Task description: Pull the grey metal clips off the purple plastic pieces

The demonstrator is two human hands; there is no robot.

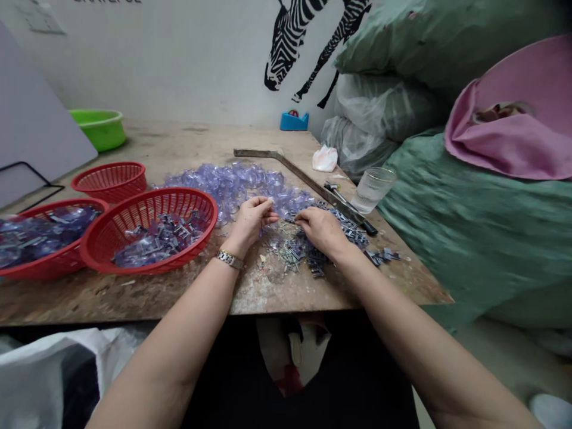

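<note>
Left hand [252,220]: fingers curled in, thumb close to fingertips; cannot tell if it holds tiny bit. Right hand [325,231]: fingertips pinched near each other, grey bit by tips; cannot tell if gripped. Small grey parts [351,228] under and beside right hand, on wood table [268,295]. Shiny see-through purple parts [223,185] heaped just past left hand. Red basket [179,201], left of left hand: grey and purple parts inside. Farther: bent metal bar [308,179], glass [373,190] near it.
</note>
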